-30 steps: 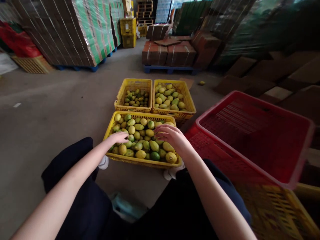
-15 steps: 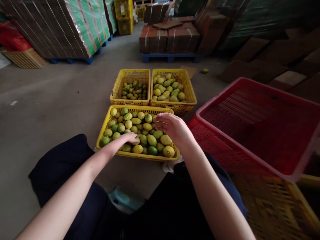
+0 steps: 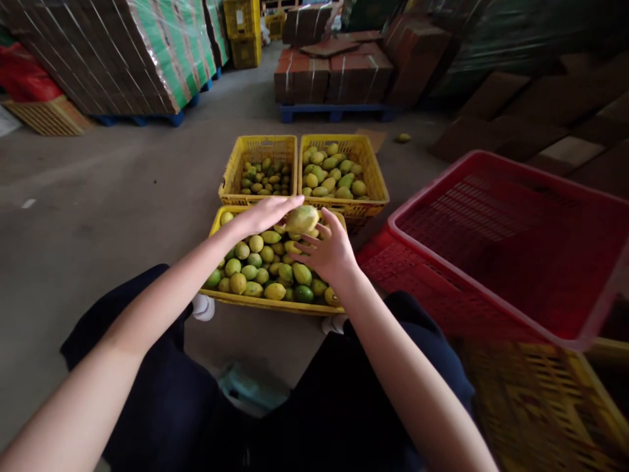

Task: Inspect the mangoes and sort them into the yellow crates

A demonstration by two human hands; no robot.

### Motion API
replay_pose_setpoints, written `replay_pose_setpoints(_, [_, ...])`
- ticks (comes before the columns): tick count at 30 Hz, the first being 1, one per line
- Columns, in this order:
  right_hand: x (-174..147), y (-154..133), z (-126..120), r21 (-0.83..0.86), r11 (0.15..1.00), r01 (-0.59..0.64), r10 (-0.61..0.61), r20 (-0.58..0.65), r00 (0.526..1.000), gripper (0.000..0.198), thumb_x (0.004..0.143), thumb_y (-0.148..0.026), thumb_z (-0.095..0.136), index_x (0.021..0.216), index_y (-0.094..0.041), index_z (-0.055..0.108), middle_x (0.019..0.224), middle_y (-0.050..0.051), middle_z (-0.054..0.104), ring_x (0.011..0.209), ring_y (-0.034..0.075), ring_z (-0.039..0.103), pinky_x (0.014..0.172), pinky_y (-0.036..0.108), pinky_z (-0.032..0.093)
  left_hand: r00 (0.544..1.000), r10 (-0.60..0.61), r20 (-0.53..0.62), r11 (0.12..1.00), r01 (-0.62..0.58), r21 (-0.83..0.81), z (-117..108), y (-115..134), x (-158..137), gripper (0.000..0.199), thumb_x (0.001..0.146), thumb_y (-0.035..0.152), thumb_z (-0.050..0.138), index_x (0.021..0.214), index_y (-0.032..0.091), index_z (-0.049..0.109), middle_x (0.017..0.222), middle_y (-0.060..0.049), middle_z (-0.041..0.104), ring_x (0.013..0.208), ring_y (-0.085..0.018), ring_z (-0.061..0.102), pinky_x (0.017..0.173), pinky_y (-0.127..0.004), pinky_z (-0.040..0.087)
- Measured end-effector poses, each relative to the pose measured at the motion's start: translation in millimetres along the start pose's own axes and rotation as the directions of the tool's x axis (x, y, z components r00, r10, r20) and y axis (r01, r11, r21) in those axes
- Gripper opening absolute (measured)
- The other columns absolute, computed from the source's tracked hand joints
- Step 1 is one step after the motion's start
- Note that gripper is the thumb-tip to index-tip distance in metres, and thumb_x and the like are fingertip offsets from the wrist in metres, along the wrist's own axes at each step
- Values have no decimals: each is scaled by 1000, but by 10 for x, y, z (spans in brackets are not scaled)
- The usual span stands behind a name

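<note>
A yellow-green lemon [image 3: 302, 219], slightly blurred, is between my two hands above the front yellow crate [image 3: 265, 303] of yellow and green lemons. My left hand [image 3: 270, 213] is stretched out over the crate's far side, its fingers extended beside the lemon's upper left. Its thumb is mostly hidden. On the other side, my right hand [image 3: 330, 252] is open, with fingers spread below the lemon and the thumb close to its right end. Whether either hand touches the lemon is hard to tell.
Behind stand two more yellow crates: the left one [image 3: 227, 187] holds small green-yellow fruit, the right one [image 3: 378, 187] larger yellow fruit. A red crate [image 3: 417, 259] stands at my right, above a yellow one [image 3: 531, 406]. Beyond are cartons [image 3: 334, 78] on a blue pallet [image 3: 337, 113].
My left hand has risen from among the lemons and moved up and right. A lemon now appears between the hands. My right hand has shifted slightly down and left, fingers spread.
</note>
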State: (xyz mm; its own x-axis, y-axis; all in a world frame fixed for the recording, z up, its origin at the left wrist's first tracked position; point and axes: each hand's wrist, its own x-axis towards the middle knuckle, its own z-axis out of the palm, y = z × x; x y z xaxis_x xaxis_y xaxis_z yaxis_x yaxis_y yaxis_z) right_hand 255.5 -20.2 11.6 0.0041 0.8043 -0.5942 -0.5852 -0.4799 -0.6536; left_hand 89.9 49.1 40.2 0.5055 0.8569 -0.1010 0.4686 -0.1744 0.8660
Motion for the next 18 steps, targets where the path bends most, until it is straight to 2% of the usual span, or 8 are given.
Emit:
replay_pose_setpoints(2, [-35,-10,40,120,993,14,-26,99,995,35,78,-53,67,101,-27,59,89,4,64,91,24,66,71,38,60,995,96,-20,995,-95,34,-130,226,-50,54,98,55,39,126,16,65,127,-7,68,125,-28,57,106,-42,42])
replay_pose_setpoints(3, [-47,-25,47,162,986,23,-42,110,993,30,79,-48,68,97,-26,58,85,3,64,85,22,67,67,33,60,991,124,-40,991,-122,48,-149,253,-85,53,98,53,41,127,16,65,128,-7,67,125,-28,57,106,-42,41])
replay_pose_setpoints(5, [-52,-67,37,217,976,27,-44,73,996,20,81,-39,69,88,-25,57,77,1,63,72,16,64,56,25,56,993,96,-74,993,-91,71,-70,120,-165,48,98,49,42,119,15,67,122,-7,69,119,-26,60,104,-39,43])
replay_pose_setpoints(7, [-36,-120,2,246,969,10,-22,46,999,15,84,-36,65,82,-24,55,71,0,61,64,13,60,50,21,52,995,-68,-78,990,76,117,153,-195,-257,41,97,42,43,105,13,70,108,-8,73,104,-23,66,96,-35,48])
replay_pose_setpoints(9, [-8,-171,-47,247,969,11,-28,68,997,17,87,-38,61,80,-23,56,70,1,61,64,12,60,51,20,52,948,-308,-78,911,318,263,461,-561,-358,32,94,32,46,96,12,71,96,-10,74,92,-23,68,89,-34,50])
replay_pose_setpoints(11, [23,-214,-102,225,973,39,-65,106,992,19,88,-40,61,82,-22,57,72,1,63,67,13,61,57,22,55,923,-373,-91,847,379,374,764,-857,-436,25,89,29,54,94,12,72,99,-13,75,96,-26,67,90,-35,49])
replay_pose_setpoints(14, [59,-266,-183,218,972,89,-116,115,987,20,87,-41,62,84,-22,59,74,1,64,72,15,63,63,27,57,919,-393,-19,825,362,434,1065,-1088,-429,24,87,33,59,94,14,72,100,-13,75,99,-29,68,89,-35,48])
replay_pose_setpoints(18, [60,-351,-236,271,955,119,-145,78,986,19,86,-41,62,83,-22,60,73,0,63,69,14,63,58,26,56,947,-307,94,848,227,480,1180,-1221,-248,31,87,37,60,105,13,69,114,-14,72,109,-30,65,96,-34,45])
